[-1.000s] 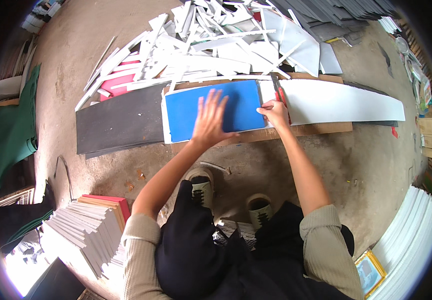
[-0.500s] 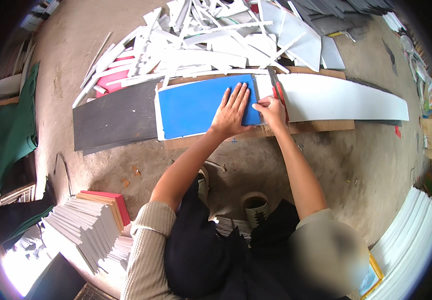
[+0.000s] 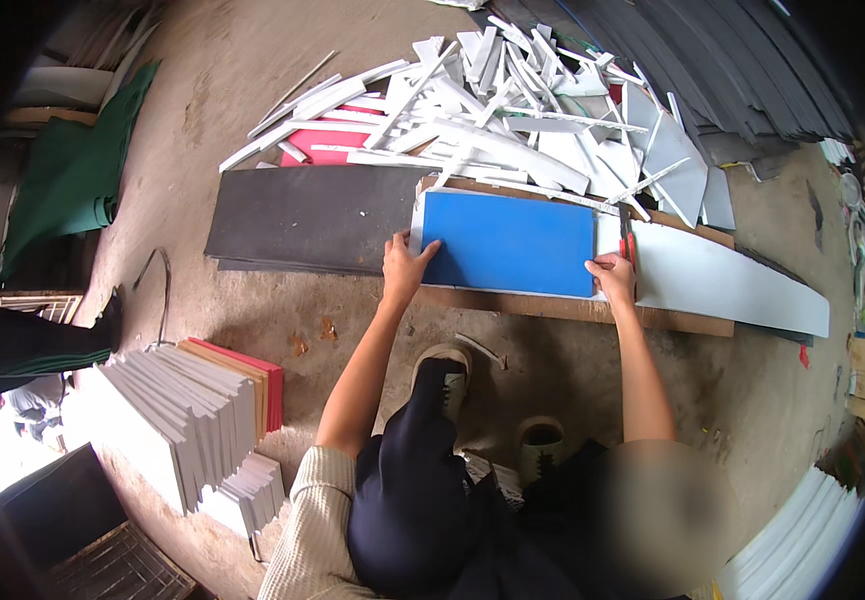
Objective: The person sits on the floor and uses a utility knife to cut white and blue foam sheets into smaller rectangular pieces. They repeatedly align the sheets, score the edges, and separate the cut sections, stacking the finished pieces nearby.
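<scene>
A blue rectangular sheet [image 3: 508, 240] lies flat over a long white sheet [image 3: 733, 275], whose edge shows at the blue sheet's left side. My left hand [image 3: 408, 268] grips the left edge, its thumb over the blue and its fingers at the white margin. At the lower right corner, my right hand [image 3: 613, 277] closes its fingers and thumb on the blue sheet's edge. Right beside that hand, a cutter with a red handle [image 3: 630, 250] rests on the white sheet. Brown board [image 3: 573, 309] shows beneath the sheets.
Dark grey sheets [image 3: 313, 215] lie left of the blue one. A heap of white offcuts [image 3: 513, 130] spreads beyond the work. Stacked white boards [image 3: 183, 410] stand at the lower left, with more white sheets [image 3: 798, 540] at the lower right. Dark sheets [image 3: 693, 60] are piled far right.
My left hand has left the blue sheet's top, where it lay flat, and gone to the left edge. My right hand has moved down the right edge to the near corner. The view has shifted.
</scene>
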